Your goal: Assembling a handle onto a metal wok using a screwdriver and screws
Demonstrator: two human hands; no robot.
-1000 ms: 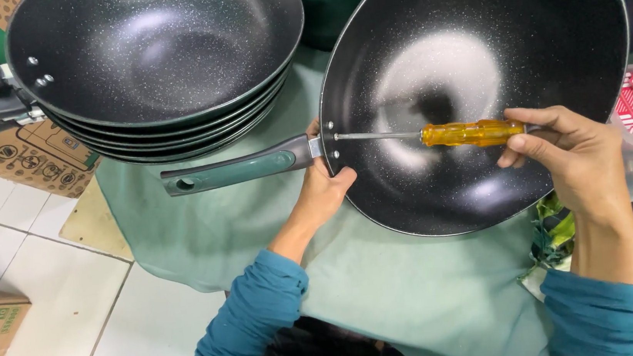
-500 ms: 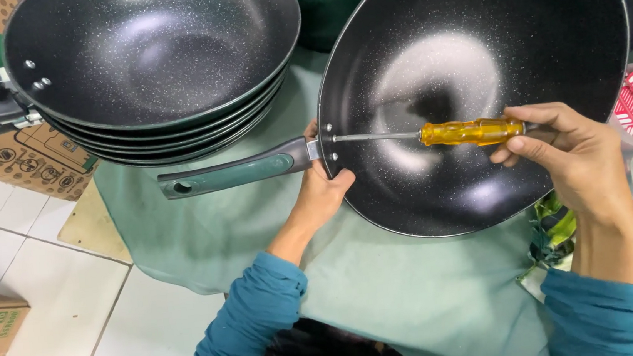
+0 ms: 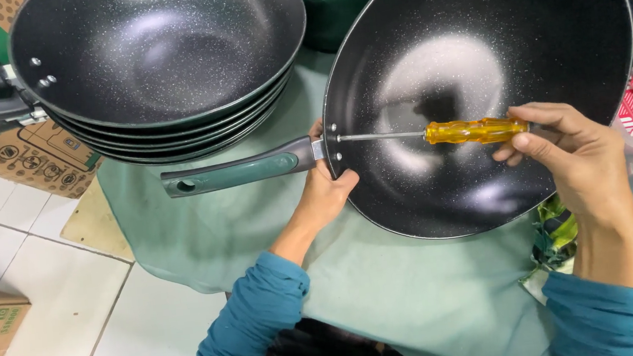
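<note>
Your left hand [image 3: 323, 193] grips the wok [image 3: 478, 93] at its handle joint — tilted on the green cloth [image 3: 389, 287]. Your right hand [image 3: 570, 157] holds the screwdriver [image 3: 467, 131] — tip at the rivets, beside the stack [image 3: 159, 69].

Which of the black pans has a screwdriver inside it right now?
The single pan on the right, tilted toward the camera. The right hand holds a yellow-handled screwdriver across it; the left hand grips its rim. The stacked pans lie untouched.
</note>
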